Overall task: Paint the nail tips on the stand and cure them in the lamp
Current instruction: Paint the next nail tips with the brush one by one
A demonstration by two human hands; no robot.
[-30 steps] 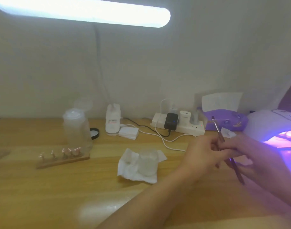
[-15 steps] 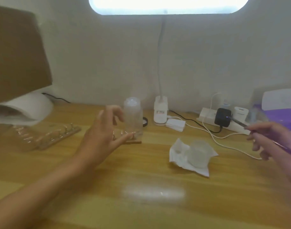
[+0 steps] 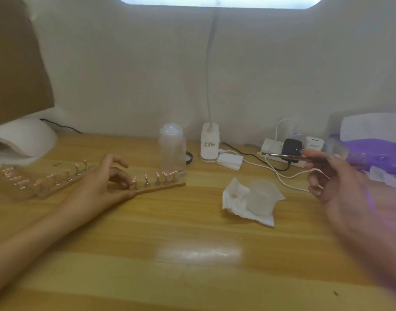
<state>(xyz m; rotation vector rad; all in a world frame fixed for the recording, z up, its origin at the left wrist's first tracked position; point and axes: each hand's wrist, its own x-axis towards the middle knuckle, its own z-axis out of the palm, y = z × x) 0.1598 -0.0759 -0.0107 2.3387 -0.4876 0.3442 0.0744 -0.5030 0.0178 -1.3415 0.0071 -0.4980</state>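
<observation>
A wooden stand (image 3: pixel 167 187) with several pink nail tips on small pegs lies on the desk in front of a clear bottle. My left hand (image 3: pixel 105 182) rests at the stand's left end, thumb along its front edge and fingertips touching the leftmost peg. My right hand (image 3: pixel 334 182) hovers at the right, holding a thin nail brush (image 3: pixel 284 156) that points left. A white curing lamp (image 3: pixel 22 140) sits at the far left. More nail tips stand on a clear stand (image 3: pixel 44 182) left of my left hand.
A clear bottle (image 3: pixel 171 151) stands behind the wooden stand. A small clear cup (image 3: pixel 261 198) sits on a white tissue at mid-desk. A desk lamp base (image 3: pixel 210 142), a power strip with plugs (image 3: pixel 282 148), white cables and a purple box (image 3: pixel 372 153) line the back.
The view has swung left. My left hand has come down from the air onto the left end of the wooden stand. My right hand still holds the brush.
</observation>
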